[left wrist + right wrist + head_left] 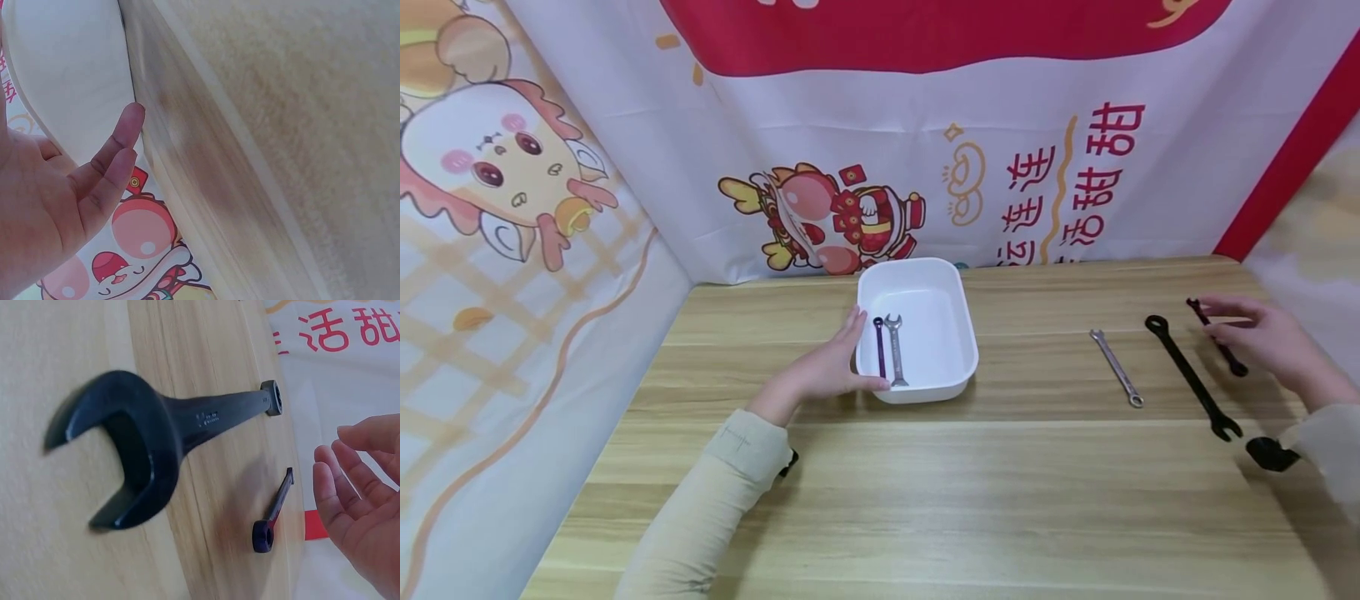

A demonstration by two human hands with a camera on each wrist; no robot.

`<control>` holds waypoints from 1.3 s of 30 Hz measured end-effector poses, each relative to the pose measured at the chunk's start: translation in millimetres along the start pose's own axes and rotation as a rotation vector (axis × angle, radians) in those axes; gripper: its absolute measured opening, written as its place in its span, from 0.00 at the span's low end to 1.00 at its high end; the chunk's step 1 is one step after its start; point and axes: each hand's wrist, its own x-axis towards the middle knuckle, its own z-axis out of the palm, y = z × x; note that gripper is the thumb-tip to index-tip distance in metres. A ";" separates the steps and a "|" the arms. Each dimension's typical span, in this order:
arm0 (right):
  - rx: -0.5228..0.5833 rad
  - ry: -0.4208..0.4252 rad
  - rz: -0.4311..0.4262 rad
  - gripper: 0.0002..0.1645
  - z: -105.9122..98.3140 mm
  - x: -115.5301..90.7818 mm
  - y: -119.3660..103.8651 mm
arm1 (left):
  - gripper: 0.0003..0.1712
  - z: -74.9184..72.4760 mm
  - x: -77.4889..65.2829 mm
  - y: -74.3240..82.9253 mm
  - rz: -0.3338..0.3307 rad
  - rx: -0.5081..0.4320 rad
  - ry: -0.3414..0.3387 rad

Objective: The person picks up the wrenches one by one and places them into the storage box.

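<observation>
My left hand spreads along the left side of a white plastic tub, its thumb at the near corner. In the left wrist view, its fingers lie nearly straight beside the tub wall. Inside the tub are a dark purple wrench and a silver wrench. At the far right, my right hand hovers over a small dark wrench with loosely bent fingers. The right wrist view shows a gap between those fingers and the small wrench.
A large black combination wrench lies left of the small dark one, its open end towards me. Farther left is a silver combination wrench. A printed cloth hangs behind the wooden table; another covers the left side.
</observation>
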 end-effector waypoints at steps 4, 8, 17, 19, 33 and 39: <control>-0.003 -0.006 -0.001 0.30 -2.3 1.2 1.7 | 0.72 -0.1 -0.5 -0.2 -0.005 -0.002 0.000; -0.005 -0.007 -0.010 0.29 -4.0 2.4 2.7 | 0.72 0.2 -1.0 -0.2 -0.011 -0.008 0.001; -0.185 -0.043 0.030 0.31 -8.1 5.5 10.6 | 0.71 1.8 -1.4 -1.3 -0.021 -0.009 0.000; -0.195 -0.054 0.047 0.31 -8.4 5.4 10.6 | 0.71 1.8 -1.5 -1.1 -0.027 -0.007 0.000; -0.194 -0.109 0.058 0.32 -10.6 8.4 15.7 | 0.72 1.9 -2.1 -1.5 -0.025 -0.015 -0.004; -0.218 -0.113 0.070 0.34 -12.7 11.5 24.2 | 0.72 2.5 -2.1 -1.2 -0.028 -0.014 -0.004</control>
